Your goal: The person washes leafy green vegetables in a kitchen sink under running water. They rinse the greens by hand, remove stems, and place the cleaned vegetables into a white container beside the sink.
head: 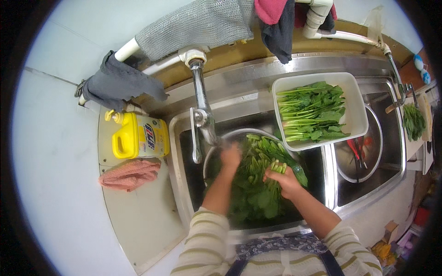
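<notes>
My right hand (286, 181) grips the pale stem ends of a bunch of leafy greens (269, 198), whose leaves hang down into the left sink basin (312, 203). My left hand (230, 157) is blurred and lies just below the spout of the chrome faucet (205, 114); whether its fingers hold anything is unclear. More greens (272, 148) lie beside and between my hands, in a round metal-rimmed bowl (248, 131) within the basin. To the upper right, a white plastic tub (355, 117) holds greens (312, 112) laid with their stems to the left.
A yellow detergent jug (140, 136) and a pink cloth (131, 175) rest on the left counter. Grey cloths hang from the pipe (127, 50). In the right basin, a round bowl (380, 134) contains red-handled tools (357, 151). A second faucet (397, 76) stands at the far right.
</notes>
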Tool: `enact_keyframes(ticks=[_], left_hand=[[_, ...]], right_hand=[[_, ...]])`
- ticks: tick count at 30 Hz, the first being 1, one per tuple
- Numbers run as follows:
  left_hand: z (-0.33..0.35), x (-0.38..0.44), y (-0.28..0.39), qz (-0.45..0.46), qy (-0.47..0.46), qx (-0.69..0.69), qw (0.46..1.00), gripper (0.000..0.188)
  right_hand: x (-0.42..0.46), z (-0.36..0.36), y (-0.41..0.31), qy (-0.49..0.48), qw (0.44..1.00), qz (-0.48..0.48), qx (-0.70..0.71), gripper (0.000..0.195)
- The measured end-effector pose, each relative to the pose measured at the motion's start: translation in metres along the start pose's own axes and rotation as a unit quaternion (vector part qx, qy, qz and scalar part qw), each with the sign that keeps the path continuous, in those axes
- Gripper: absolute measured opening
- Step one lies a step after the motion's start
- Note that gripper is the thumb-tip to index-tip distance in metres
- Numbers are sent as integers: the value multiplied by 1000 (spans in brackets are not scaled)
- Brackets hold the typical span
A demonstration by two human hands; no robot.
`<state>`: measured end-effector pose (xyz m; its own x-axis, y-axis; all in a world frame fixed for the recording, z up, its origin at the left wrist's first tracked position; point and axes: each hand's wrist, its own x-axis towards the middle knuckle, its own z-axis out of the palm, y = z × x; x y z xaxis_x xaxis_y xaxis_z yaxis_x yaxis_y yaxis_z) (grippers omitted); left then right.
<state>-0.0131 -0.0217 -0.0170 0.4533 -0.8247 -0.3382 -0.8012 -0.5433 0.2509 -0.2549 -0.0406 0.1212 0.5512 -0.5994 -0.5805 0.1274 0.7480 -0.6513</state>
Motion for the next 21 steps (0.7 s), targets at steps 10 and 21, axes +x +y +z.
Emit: enact_keyframes(ticks=[10,21], left_hand=[[-88,-60,12,-3,25,-477,879,24],[-140,-136,56,71,48,-483,872,22]], right_hand=[[10,6,1,28,999,-32,-15,16],[-5,62,-31,-33,908,-294,-296,51]])
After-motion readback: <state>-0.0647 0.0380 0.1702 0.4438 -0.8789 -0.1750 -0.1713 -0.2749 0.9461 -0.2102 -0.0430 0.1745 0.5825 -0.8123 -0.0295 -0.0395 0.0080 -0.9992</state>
